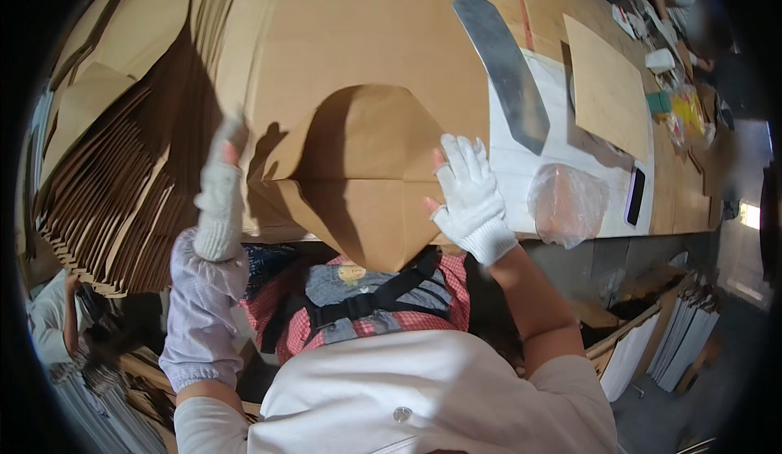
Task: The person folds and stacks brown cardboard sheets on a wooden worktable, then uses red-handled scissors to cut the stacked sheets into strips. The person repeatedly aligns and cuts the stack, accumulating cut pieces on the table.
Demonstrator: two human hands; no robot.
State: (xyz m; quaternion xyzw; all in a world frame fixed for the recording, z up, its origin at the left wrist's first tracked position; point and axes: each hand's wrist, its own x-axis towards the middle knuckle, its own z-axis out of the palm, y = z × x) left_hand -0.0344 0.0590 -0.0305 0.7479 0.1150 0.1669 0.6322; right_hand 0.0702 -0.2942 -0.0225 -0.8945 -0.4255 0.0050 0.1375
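A brown paper bag (375, 205) lies on the table in front of me, its end spread into a pointed diamond shape with a fold line across it. My right hand (472, 193), in a white glove with bare fingertips, rests flat and open on the bag's right edge. At the bag's left side is my left hand (224, 173), gloved too, beside a fanned stack of brown paper bags (122, 185). Motion smears its fingers, so whether they hold anything cannot be told.
Right of the bag lie a flat grey metal plate (505, 71), a tan board (607, 87), a crumpled clear plastic bag (568, 201) and a phone (634, 196). Bundled sheets (680, 340) stand below the table at right. Other people sit at the far right and lower left.
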